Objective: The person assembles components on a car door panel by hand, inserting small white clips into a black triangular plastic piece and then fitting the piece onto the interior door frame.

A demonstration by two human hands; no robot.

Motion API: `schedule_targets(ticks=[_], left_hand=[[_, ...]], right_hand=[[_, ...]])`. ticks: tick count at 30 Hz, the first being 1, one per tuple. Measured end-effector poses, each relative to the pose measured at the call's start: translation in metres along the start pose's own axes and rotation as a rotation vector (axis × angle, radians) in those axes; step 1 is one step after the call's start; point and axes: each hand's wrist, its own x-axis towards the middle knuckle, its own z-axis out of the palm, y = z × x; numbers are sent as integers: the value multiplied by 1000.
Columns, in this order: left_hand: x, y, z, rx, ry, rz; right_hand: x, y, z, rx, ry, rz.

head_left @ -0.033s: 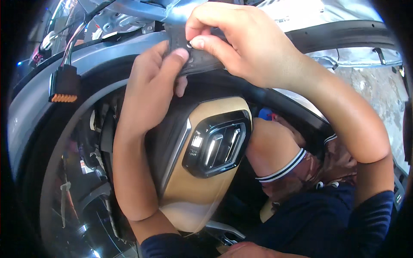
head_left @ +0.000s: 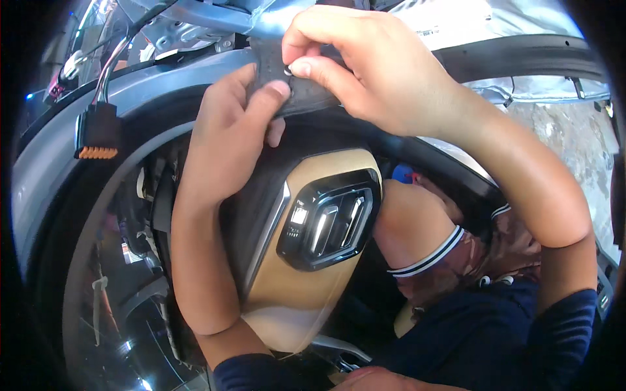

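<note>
At the top centre, my left hand (head_left: pixel 231 127) is closed on the end of a dark grey trim strip (head_left: pixel 306 96), its thumb lying on the face and the other fingers behind. My right hand (head_left: pixel 385 75) reaches in from the right with thumb and forefinger pinched on a small pale piece (head_left: pixel 288 71) against the strip. Most of that piece is covered by the fingertips, so its kind is unclear. Just below the hands lies a tan door panel (head_left: pixel 274 287) with a glossy black switch plate (head_left: pixel 330 219).
A black connector (head_left: pixel 98 127) with an orange end hangs on wires at the left. Behind it curves a blue-grey car body edge (head_left: pixel 169 73). A long black strip (head_left: pixel 521 55) runs off right above silvery sheeting (head_left: pixel 535 16). My bent knee (head_left: pixel 414 225) is beside the panel.
</note>
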Motion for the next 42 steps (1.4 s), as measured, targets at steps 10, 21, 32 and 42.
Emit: schedule_targets(ticks=[10, 21, 32, 42], left_hand=[[2, 1, 6, 50, 90, 18], [0, 4, 4, 101, 109, -20], [0, 8, 6, -56, 117, -71], [-3, 10, 9, -51, 159, -77]], right_hand=[[-5, 21, 18, -167, 68, -133], [2, 16, 7, -455, -70, -320], [16, 8, -10, -457, -335, -384], [17, 5, -9, -594, -372, -445]])
